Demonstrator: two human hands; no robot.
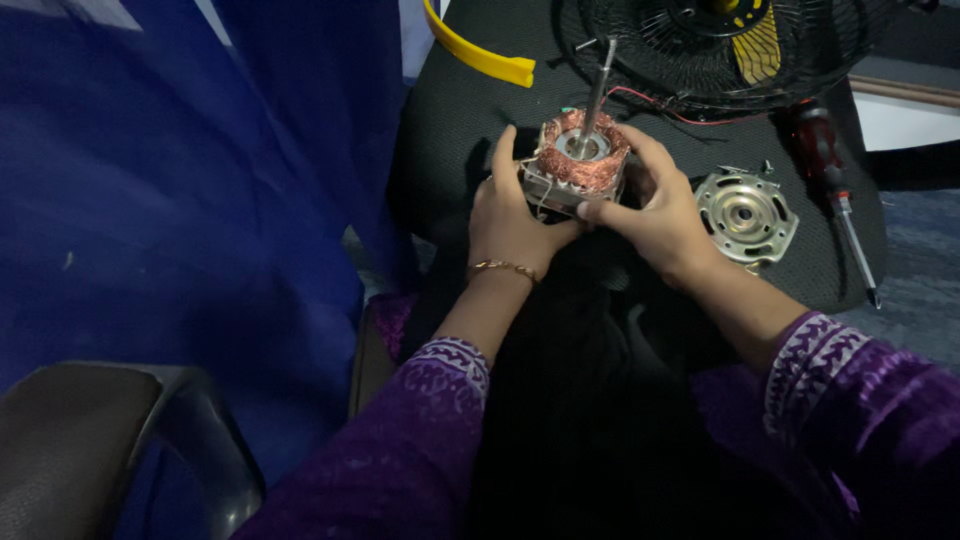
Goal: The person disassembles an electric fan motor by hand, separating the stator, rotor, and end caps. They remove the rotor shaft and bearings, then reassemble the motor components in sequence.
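**Both hands clasped around a fan motor on a black cushion**

Your grip is two-handed and closed on one thing: the left hand (512,212) and the right hand (655,208) wrap opposite sides of a small fan motor (580,160), fingers curled against its metal frame. The left hand's fingers rise along the near left edge; the right hand cups the right side, with its thumb laid across the front. Held this way, the motor stays upright and steady, which seems to be the reason for the clasp, since it rests on a soft black cushion (450,110) rather than a hard worktop.

The motor's copper windings (590,165) face up in a ring, open to view, and a bare steel shaft (600,85) stands up from the centre, tilted slightly to the right.

Just to the right of your right hand lies a round silver motor cover (745,215), flat on the cushion and apart from the motor. Beyond it, near the cushion's right edge, a screwdriver (835,190) with a red and black handle lies with its tip pointing towards you. At the top, behind the motor, sits a black wire fan guard (640,40), with a thin red wire (650,103) running along its lower rim. A curved yellow plastic strip (475,50) lies at the cushion's upper left. Blue fabric (180,200) fills the left side.
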